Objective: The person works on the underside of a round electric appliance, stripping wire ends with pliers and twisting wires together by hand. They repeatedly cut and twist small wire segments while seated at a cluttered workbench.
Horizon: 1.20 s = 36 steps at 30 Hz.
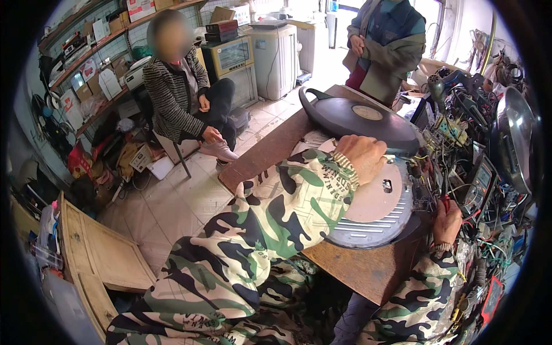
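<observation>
An opened round electric appliance, perhaps a griddle, lies on the wooden table. Its ribbed grey metal part carries a tan disc with a small cut-out. Beyond it rests a black round shell with a loop handle and a pale round label. My left hand bends over the far side of the disc, fingers curled and their tips hidden. To the right of the metal part, my right hand closes around a slim red-and-black thing, mostly covered by the fingers.
Tangled wires and circuit boards crowd the right side, with a multimeter and a shiny metal lid among them. One person sits across at the left; another stands behind the table. A wooden cabinet stands lower left.
</observation>
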Each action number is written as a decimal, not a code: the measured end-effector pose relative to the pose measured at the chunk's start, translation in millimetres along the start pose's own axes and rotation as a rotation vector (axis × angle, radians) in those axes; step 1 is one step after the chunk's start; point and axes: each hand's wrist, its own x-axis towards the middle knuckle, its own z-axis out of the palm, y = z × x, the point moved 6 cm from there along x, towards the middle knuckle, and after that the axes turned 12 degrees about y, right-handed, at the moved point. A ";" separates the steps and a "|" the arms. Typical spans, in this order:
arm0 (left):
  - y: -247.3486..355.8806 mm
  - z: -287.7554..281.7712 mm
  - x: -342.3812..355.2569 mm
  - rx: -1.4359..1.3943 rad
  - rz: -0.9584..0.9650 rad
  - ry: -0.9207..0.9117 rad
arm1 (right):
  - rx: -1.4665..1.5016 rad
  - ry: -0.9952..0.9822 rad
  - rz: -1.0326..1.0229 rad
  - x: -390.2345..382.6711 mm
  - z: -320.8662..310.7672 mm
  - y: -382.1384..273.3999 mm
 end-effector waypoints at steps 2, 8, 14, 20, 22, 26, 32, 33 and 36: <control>1.5 -1.2 1.6 -0.004 -0.054 -0.036 | 0.031 0.026 0.037 -1.5 -0.8 -2.1; -3.9 -0.1 -1.2 0.008 -0.081 -0.062 | 0.010 0.064 0.049 -3.4 -1.1 -3.1; -1.9 8.0 -2.5 -0.040 -0.063 -0.030 | 0.062 0.141 0.132 -6.6 -5.2 28.7; 0.3 12.2 -5.1 -0.047 -0.082 -0.059 | 0.032 0.106 0.081 -12.6 -2.3 35.6; 0.1 11.7 -2.8 -0.065 -0.078 -0.008 | 0.125 0.138 0.071 -16.5 3.0 41.3; -10.4 -2.7 -4.6 -0.088 -0.064 0.091 | 0.079 0.058 0.066 -13.3 2.4 16.1; -4.5 -2.1 0.6 -0.105 -0.098 0.060 | 0.239 0.127 0.001 -14.9 4.0 35.5; -2.3 -3.0 1.0 -0.080 -0.116 0.038 | 0.262 0.221 -0.087 -13.7 0.4 42.1; -11.6 -6.8 -1.6 -0.095 -0.171 0.053 | 0.163 0.106 -0.076 -5.0 -8.7 2.9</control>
